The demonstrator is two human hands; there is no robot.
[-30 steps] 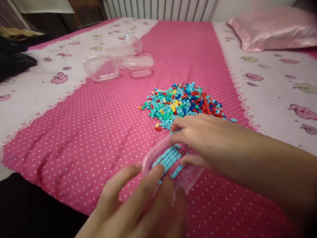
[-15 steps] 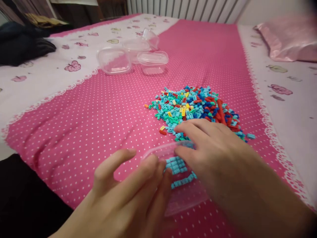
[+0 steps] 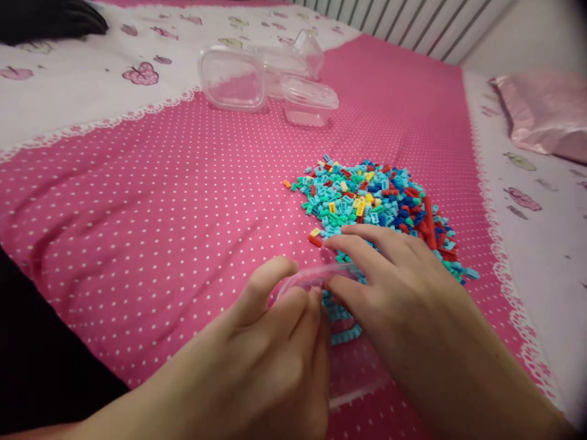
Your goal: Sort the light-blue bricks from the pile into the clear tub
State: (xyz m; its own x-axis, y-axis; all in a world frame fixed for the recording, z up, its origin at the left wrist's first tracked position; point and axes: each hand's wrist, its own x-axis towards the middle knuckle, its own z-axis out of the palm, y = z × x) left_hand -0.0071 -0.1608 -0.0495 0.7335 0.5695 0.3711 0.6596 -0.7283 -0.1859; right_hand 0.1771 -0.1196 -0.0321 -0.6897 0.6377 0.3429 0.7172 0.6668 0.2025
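Low in front of me a clear plastic container (image 3: 353, 373) rests on the bedspread, with rows of light-blue building bricks (image 3: 346, 333) inside. My left hand (image 3: 270, 348) reaches over its left side, fingers curled and pressed together at the tips; whatever they hold is hidden. Across the container's far right side lies my right hand (image 3: 398, 287), its fingers apart and bent, the thumb close to my left fingertips. Nothing shows in its grasp. Just beyond its fingers spreads a pile of small bricks (image 3: 367, 198) in light blue, green, dark blue, red and yellow.
Several clear plastic containers (image 3: 233, 79) stand farther back on the dotted pink bedspread (image 3: 183, 201). A shiny pink pillow (image 3: 545, 116) is at the right. Dark cloth (image 3: 50, 21) lies at the far left, and a railing (image 3: 403, 24) runs along the back.
My left hand has moved forward and right, its fingers curling more and covering more of the bricks in the container. The view has tilted; my right hand stays nearly in place.
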